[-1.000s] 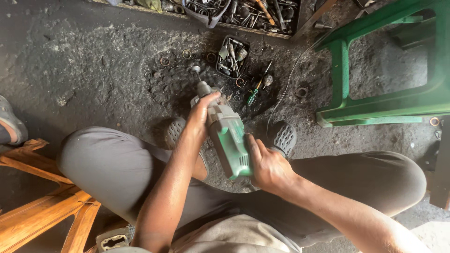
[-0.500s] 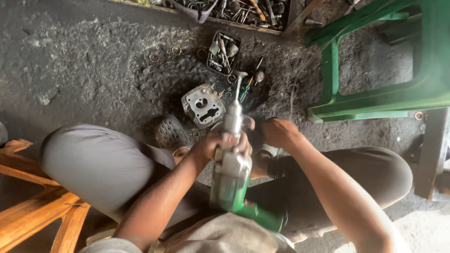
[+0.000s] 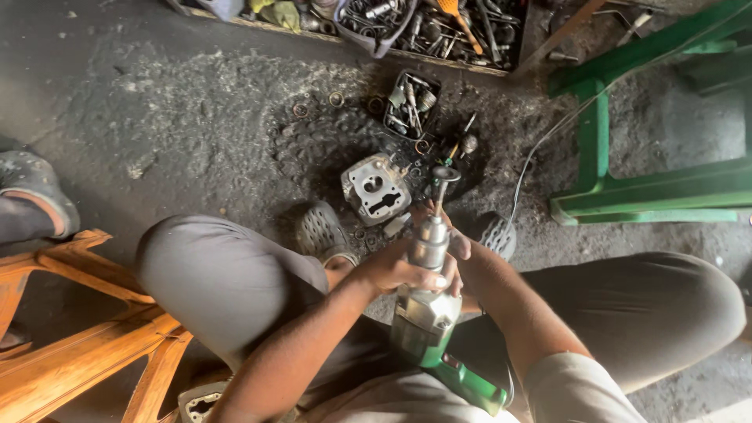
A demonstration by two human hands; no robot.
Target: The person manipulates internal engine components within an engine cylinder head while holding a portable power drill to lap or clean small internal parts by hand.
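Observation:
I sit on the ground holding a green and silver power drill (image 3: 427, 321) between my knees, its nose pointing away from me. My left hand (image 3: 403, 270) grips the silver front housing. Behind the chuck, my right hand (image 3: 460, 244) is partly hidden, with its fingers wrapped around the chuck just below the bit (image 3: 443, 182). A grey metal engine part (image 3: 374, 188) with round openings lies on the dirt past the drill tip, between my sandalled feet (image 3: 321, 231).
A small tray of bits (image 3: 411, 102) sits beyond the engine part, and a long box of tools (image 3: 439, 23) lies at the top. A green plastic stool (image 3: 650, 192) stands on the right, a wooden stool (image 3: 78, 329) on the left. Another person's shoe (image 3: 31, 188) is at the far left.
The drill has come up off the engine part and been drawn back toward my lap. My right hand left the drill's rear and went to the chuck.

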